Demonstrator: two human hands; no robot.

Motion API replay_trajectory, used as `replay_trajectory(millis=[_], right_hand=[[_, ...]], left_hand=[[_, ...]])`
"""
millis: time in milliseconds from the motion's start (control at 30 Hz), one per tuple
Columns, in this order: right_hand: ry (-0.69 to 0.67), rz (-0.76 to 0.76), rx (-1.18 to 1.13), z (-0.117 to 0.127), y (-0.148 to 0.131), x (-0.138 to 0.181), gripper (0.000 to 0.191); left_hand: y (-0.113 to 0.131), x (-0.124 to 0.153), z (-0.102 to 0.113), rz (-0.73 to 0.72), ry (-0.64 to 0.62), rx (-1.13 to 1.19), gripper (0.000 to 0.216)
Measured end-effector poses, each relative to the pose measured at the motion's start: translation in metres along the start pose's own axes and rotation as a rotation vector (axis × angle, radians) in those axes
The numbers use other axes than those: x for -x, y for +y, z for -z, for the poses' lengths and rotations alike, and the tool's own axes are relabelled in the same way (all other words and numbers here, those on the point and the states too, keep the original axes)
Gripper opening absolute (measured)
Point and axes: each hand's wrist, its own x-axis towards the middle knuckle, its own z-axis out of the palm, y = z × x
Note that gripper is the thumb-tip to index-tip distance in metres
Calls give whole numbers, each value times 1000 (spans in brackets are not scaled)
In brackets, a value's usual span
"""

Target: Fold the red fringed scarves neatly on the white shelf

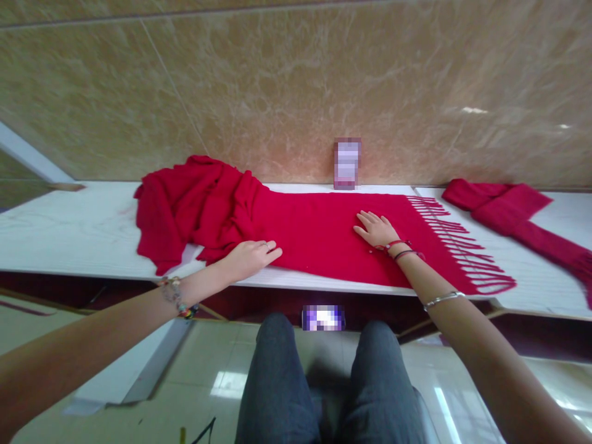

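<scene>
A red fringed scarf [319, 231] lies along the white table. Its right part is spread flat, with the fringe pointing right, while its left part is a crumpled heap. My left hand [252, 259] is at the near edge, where the heap meets the flat stretch, its fingers curled closed on the fabric. Spread fingers and a flat palm mark my right hand [375, 230], which rests on the smooth part close to the fringe.
A second red scarf [504, 209], folded, lies at the right of the white table [83, 228]. A blurred-out upright object [346, 163] stands against the marbled wall [287, 86]. Below the table's front edge, a lit, blurred-out screen [323, 317] shows above my knees.
</scene>
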Motion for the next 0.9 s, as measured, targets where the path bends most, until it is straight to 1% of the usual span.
replay_trajectory(millis=[100,233,333,400,467,500,533,600,667,700,767,800,833,900], right_hand=[[-4,-5,-1,-1,1,-1,57],[2,-7,-1,-2,2,-1,56],[6,-5,-1,-2,2,-1,55],[4,-7,-4,-3,2,-1,55],[1,-8,-7,-3,3,-1,55],[3,-7,-8,-3,3,-2,55],[9,-6,-9,-4,3,-2,55],[23,-5,-9,-5,4,-3,54],[30,-9,-8,-5,4,-3,53],[30,-10,-7,-5,4,-3,53],[22,-12,-1,-3,4,-2,53],[18,-13,3,-3,3,-2,53],[12,-15,7,-2,3,-1,53],[3,-25,15,-1,2,1,53]], left_hand=[[-17,20,-8,-13,-57,94,46],[-33,41,-17,-48,-122,214,68],[-41,48,-12,-70,-220,299,81],[-44,45,0,-98,-305,380,82],[-45,33,15,-139,-350,471,74],[-44,23,22,-138,-332,498,66],[-42,11,27,-116,-303,512,57],[-36,-19,30,-8,-131,522,46],[-27,-49,22,85,6,521,47],[-23,-63,15,146,41,517,49],[-16,-84,-2,283,-4,532,55],[-13,-90,-10,347,-66,552,58],[-12,-95,-18,383,-114,552,60],[-10,-97,-30,366,-91,520,60]])
